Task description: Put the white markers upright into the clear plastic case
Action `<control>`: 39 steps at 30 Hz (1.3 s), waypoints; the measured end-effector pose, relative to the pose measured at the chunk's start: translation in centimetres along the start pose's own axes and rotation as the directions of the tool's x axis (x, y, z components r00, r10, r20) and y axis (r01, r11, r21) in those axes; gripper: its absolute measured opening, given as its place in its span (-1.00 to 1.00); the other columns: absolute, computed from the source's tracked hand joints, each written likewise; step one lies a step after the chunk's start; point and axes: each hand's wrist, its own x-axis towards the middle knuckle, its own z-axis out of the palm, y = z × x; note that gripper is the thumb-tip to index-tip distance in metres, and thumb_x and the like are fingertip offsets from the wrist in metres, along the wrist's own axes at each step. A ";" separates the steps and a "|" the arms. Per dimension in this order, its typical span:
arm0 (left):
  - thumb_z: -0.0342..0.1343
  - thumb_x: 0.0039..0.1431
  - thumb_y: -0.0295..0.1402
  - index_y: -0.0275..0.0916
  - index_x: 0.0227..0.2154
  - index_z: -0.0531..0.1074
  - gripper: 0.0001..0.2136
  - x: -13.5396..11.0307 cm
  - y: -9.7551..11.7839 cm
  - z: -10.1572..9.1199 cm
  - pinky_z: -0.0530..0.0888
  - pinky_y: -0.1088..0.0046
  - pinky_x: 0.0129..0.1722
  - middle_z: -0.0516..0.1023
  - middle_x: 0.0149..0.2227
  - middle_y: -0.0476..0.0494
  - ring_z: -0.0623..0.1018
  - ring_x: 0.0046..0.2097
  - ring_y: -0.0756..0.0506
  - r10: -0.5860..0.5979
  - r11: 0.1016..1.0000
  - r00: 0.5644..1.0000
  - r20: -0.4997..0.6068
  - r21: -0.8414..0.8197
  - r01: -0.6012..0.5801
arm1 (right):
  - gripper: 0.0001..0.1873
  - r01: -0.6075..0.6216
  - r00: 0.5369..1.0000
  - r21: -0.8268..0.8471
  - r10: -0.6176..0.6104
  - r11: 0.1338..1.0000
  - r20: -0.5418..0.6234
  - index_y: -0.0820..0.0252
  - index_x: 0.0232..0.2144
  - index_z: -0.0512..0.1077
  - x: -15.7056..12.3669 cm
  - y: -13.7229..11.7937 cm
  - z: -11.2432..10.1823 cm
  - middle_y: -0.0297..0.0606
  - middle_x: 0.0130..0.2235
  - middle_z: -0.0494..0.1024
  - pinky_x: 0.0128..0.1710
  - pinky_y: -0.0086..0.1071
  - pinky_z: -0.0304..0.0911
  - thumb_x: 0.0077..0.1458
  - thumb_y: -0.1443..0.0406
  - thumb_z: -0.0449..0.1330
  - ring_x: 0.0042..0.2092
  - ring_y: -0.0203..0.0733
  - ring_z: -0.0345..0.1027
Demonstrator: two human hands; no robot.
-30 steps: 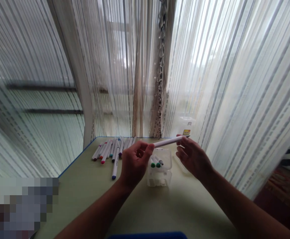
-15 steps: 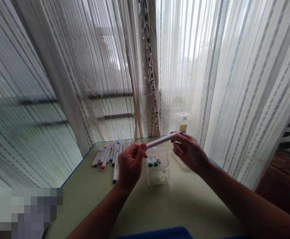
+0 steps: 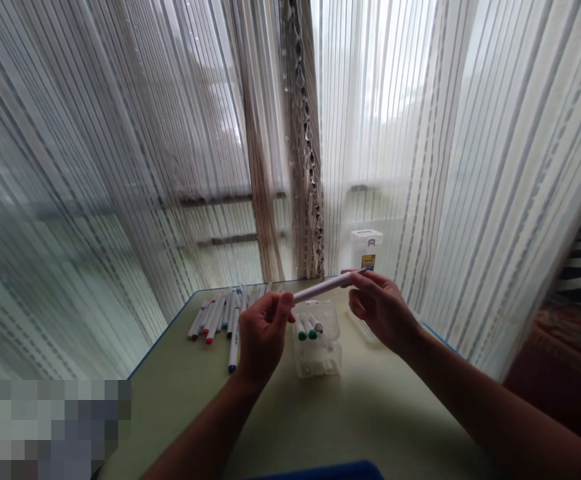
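I hold a white marker (image 3: 320, 288) level above the table with both hands. My left hand (image 3: 262, 335) is closed round its near end, and my right hand (image 3: 379, 308) pinches its far end with curled fingers. Right below the marker stands a clear plastic box (image 3: 317, 343) with a few markers in it, two with green caps. Several loose markers (image 3: 220, 315) with coloured caps lie in a row on the pale green table (image 3: 290, 413) to the left of my left hand.
A small clear container with a yellow label (image 3: 366, 248) stands at the table's far edge against the sheer striped curtains. A clear lid lies on the table by my right hand. A blue edge shows at the bottom of the view.
The view has shifted a little; both hands stay on the marker above the box, with my right fingers adjusting their pinch at its far end.
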 end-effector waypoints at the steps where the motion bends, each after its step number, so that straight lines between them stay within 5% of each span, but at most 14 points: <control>1: 0.11 0.30 -0.04 -0.25 -0.52 0.45 -0.60 0.0 0.0 0.0 0.15 0.54 -0.62 0.42 -0.60 0.00 0.32 -0.58 0.04 0.003 1.000 1.000 0.003 0.006 -0.003 | -0.76 0.001 1.000 -0.005 -0.001 1.000 -0.007 0.21 -0.37 0.66 0.0 0.0 0.0 -0.33 -0.48 0.53 -0.71 -0.52 -0.08 -0.10 0.20 0.50 -0.67 -0.50 0.13; 16: 0.01 0.34 -0.08 -0.24 -0.51 0.46 -0.59 -0.2 0.1 -0.2 0.18 0.51 -0.59 0.41 -0.61 -0.01 0.25 -0.59 0.02 0.008 0.999 1.000 0.027 -0.043 -0.007 | -0.81 0.057 0.998 -0.076 -0.058 0.995 -0.014 0.18 -0.40 0.65 0.1 -0.8 0.1 -0.42 -0.63 0.36 -0.72 -0.49 -0.09 -0.10 0.21 0.46 -0.67 -0.44 0.06; 24: -0.01 0.36 -0.14 -0.27 -0.43 0.46 -0.64 0.0 -0.3 -0.1 0.14 0.52 -0.60 0.43 -0.56 -0.01 0.23 -0.59 0.05 -0.018 0.994 1.000 0.023 -0.106 0.020 | -0.91 0.318 0.948 -0.222 -0.304 0.922 0.095 0.15 -0.38 0.66 -0.9 -2.0 0.1 -0.38 -0.58 0.45 -0.71 -0.47 0.03 -0.01 0.28 0.42 -0.66 -0.41 0.17; 30: -0.02 0.36 -0.15 -0.26 -0.44 0.46 -0.65 0.1 -0.3 -0.1 0.16 0.51 -0.59 0.41 -0.56 0.00 0.25 -0.58 0.04 -0.008 0.997 1.000 0.014 -0.078 0.009 | -0.90 0.529 0.848 -0.439 -0.475 0.726 0.237 0.13 -0.30 0.62 -2.1 -2.6 0.0 -0.32 -0.50 0.51 -0.66 -0.38 0.22 0.06 0.37 0.36 -0.59 -0.28 0.32; 34: -0.02 0.35 -0.16 -0.26 -0.44 0.46 -0.66 0.2 -0.2 0.0 0.16 0.51 -0.59 0.41 -0.56 0.01 0.25 -0.59 0.04 -0.007 0.997 1.000 0.016 -0.071 0.009 | -0.80 0.654 0.745 -0.558 -0.563 0.510 0.358 0.08 -0.28 0.60 -2.7 -2.9 0.1 -0.21 -0.30 0.60 -0.52 -0.30 0.37 0.03 0.44 0.33 -0.42 -0.17 0.48; 39: 0.00 0.34 -0.19 -0.25 -0.46 0.46 -0.68 0.1 -0.3 0.0 0.19 0.51 -0.58 0.42 -0.57 0.01 0.26 -0.59 0.03 0.003 0.999 1.000 0.016 -0.038 -0.002 | -0.72 0.753 0.624 -0.614 -0.553 0.236 0.552 0.06 -0.24 0.58 -3.4 -2.8 0.3 -0.20 -0.31 0.63 -0.49 -0.25 0.42 -0.01 0.47 0.32 -0.43 -0.14 0.50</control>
